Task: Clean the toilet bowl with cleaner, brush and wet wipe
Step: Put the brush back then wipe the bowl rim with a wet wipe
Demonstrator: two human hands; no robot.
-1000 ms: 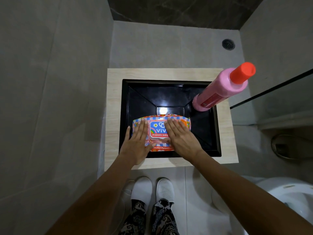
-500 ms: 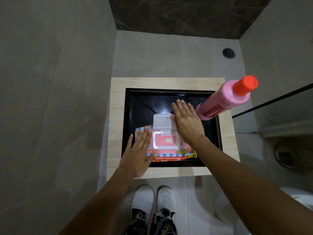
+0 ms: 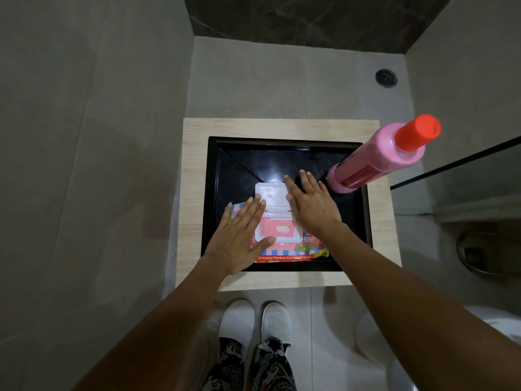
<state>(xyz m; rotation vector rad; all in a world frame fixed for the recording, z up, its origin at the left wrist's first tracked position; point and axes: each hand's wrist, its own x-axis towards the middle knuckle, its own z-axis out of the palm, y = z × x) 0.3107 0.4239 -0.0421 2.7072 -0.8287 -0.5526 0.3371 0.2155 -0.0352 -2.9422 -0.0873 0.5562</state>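
A colourful pack of wet wipes (image 3: 284,251) lies in the black square sink (image 3: 352,235), its white flip lid (image 3: 272,196) folded back so the pink opening shows. My left hand (image 3: 239,238) lies flat on the pack's left side, fingers spread. My right hand (image 3: 313,201) rests flat beside the lid, on the pack's right part. A pink cleaner bottle (image 3: 377,162) with a red cap stands on the sink's right rim. The white toilet (image 3: 496,323) shows partly at the lower right. No brush is visible.
The sink sits in a light wood-look counter (image 3: 194,210). Grey tiled walls close in on the left and right. A round floor drain (image 3: 386,77) lies far back. A glass panel edge (image 3: 451,167) runs on the right. My white shoes (image 3: 253,320) stand below the counter.
The pack's lid has been flipped open by my right hand, which moved up beside it. My left hand slid slightly forward onto the pack. The view shifted down a little.
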